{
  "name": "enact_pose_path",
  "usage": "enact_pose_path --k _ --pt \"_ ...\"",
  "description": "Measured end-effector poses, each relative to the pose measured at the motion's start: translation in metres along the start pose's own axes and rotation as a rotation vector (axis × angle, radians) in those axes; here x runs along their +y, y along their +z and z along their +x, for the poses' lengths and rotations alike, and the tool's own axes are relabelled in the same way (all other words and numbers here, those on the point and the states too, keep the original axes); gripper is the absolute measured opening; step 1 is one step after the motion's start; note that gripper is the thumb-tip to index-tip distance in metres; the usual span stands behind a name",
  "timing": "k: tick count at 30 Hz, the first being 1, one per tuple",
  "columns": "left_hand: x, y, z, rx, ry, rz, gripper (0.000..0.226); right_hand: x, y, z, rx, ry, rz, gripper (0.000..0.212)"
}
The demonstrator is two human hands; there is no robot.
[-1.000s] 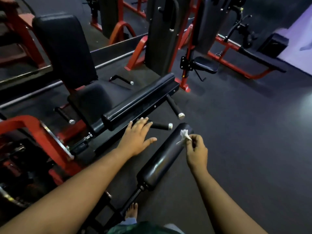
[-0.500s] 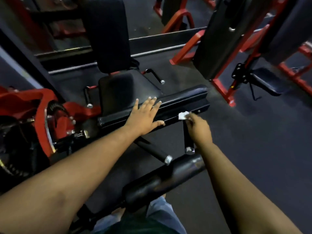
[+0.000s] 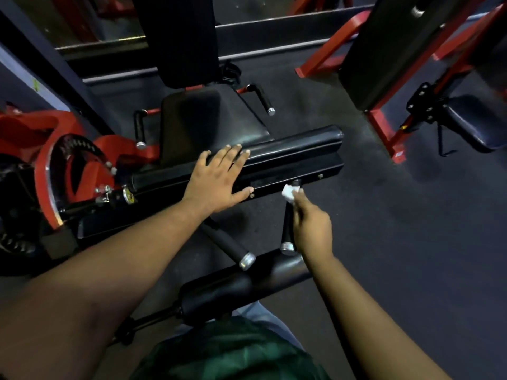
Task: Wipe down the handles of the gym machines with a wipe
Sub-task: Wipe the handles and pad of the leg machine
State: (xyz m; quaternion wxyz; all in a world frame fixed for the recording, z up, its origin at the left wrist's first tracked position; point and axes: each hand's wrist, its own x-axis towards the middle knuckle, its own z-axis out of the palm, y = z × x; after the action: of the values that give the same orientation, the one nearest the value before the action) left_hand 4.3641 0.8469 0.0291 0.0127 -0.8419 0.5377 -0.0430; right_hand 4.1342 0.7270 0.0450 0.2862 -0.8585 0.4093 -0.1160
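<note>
Right hand (image 3: pixel 311 229) pinches the small white wipe (image 3: pixel 289 193) at its fingertips, pressed at the top of the right handle (image 3: pixel 288 229), just under the black crossbar (image 3: pixel 288 174). Left hand (image 3: pixel 216 182) lies flat, fingers straight, on the roller pad (image 3: pixel 296 144), holding nothing. I judge the stroke should wrap the wipe round the bar and draw down to the silver end cap (image 3: pixel 286 246); the left handle (image 3: pixel 230 245) looks undone.

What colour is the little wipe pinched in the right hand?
White. The wipe shows best in the head view, held by the right hand against the black handle.
</note>
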Motion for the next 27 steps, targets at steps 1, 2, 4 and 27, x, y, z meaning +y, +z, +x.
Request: enact_pose_path --k 1,2,4,27 --pt "-0.001 -0.001 -0.001 0.004 -0.003 -0.006 0.089 -0.005 0.002 0.01 0.006 0.042 -0.009 0.04" --pt "-0.001 -0.001 -0.001 0.008 -0.003 -0.015 0.088 -0.007 0.004 0.016 0.017 0.085 -0.007 0.041" --pt "-0.002 -0.002 -0.001 0.007 0.005 -0.034 0.088 -0.012 0.004 0.009 0.025 0.131 -0.009 0.039" --pt "-0.003 -0.004 0.002 -0.036 0.015 -0.063 0.09 -0.021 -0.01 -0.03 -0.066 0.267 -0.026 0.021"
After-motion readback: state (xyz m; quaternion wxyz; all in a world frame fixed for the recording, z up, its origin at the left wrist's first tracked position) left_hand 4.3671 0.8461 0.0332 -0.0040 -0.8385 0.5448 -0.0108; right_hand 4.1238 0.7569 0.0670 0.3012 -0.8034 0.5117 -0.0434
